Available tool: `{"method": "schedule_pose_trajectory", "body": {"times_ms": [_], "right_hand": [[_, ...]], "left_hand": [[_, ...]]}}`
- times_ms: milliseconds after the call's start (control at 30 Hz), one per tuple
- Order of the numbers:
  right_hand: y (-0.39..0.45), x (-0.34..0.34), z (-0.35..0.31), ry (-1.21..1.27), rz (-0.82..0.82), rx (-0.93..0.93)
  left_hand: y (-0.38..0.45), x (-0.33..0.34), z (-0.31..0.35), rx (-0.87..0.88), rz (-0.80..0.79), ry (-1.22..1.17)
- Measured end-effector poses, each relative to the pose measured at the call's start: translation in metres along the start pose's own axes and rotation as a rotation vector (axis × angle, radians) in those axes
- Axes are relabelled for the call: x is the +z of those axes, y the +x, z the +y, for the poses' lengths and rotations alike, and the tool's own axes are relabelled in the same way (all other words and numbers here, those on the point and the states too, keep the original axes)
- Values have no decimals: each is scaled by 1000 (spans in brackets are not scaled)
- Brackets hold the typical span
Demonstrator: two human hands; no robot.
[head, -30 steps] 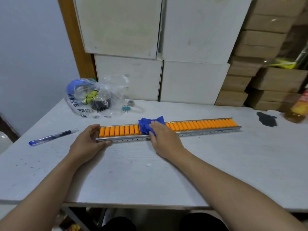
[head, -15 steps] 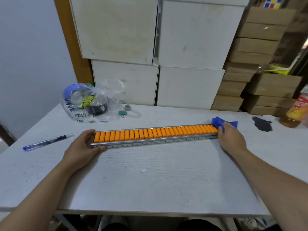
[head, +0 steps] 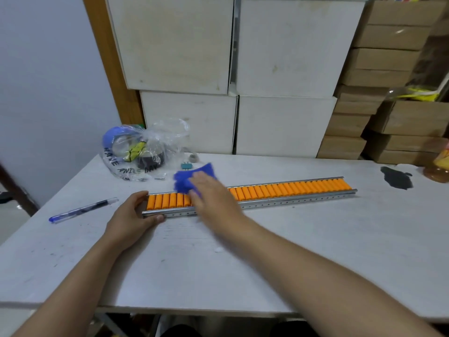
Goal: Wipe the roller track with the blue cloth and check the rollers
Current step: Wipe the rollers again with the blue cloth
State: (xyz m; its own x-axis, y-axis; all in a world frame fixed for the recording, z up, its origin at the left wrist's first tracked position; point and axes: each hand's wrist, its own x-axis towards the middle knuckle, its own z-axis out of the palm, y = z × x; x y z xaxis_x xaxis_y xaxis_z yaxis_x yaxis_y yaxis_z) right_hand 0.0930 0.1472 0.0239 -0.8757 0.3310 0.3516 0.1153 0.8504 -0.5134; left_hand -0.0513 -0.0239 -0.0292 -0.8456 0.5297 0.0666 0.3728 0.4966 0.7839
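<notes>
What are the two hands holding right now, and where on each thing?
The left hand grips the roller track at its left end. The right hand presses the blue cloth onto the rollers, palm covering its near part.

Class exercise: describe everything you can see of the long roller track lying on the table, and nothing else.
The long roller track is a narrow channel of silvery metal, its front wall punched with a row of small holes, holding a close row of short orange cylindrical rollers that look like plastic. It lies flat on the white table, running left to right and angled slightly away at the right. The left hand grips its left end; the right hand presses a blue cloth on the rollers near that end.
</notes>
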Motion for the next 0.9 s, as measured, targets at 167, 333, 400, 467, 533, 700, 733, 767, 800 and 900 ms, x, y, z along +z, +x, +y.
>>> {"method": "schedule_pose_trajectory", "body": {"times_ms": [167,333,400,467,533,700,733,767,800,900], "right_hand": [[14,61,-44,-92,-129,-220],[21,73,-32,-199,-145,-243],[23,68,-27,-230,-136,-248],[21,62,-21,-252,-122,-254],[18,55,-13,-261,-118,-247],[7,35,11,-262,-97,-199],[5,31,17,-267,-89,-192],[3,28,22,-271,-81,-181],[1,24,28,-273,-76,-168],[-7,10,42,-279,-60,-135]], "left_hand": [[-2,3,2,7,40,-45],[-4,-2,4,3,1,-70],[-3,-2,5,-3,5,-94],[-4,-2,6,5,-3,-116],[-5,-1,6,9,-11,-100],[-2,0,3,-17,24,0],[-2,0,3,-17,24,10],[-2,0,3,-18,23,18],[-2,0,2,-18,21,23],[-1,0,1,-15,26,33]]}}
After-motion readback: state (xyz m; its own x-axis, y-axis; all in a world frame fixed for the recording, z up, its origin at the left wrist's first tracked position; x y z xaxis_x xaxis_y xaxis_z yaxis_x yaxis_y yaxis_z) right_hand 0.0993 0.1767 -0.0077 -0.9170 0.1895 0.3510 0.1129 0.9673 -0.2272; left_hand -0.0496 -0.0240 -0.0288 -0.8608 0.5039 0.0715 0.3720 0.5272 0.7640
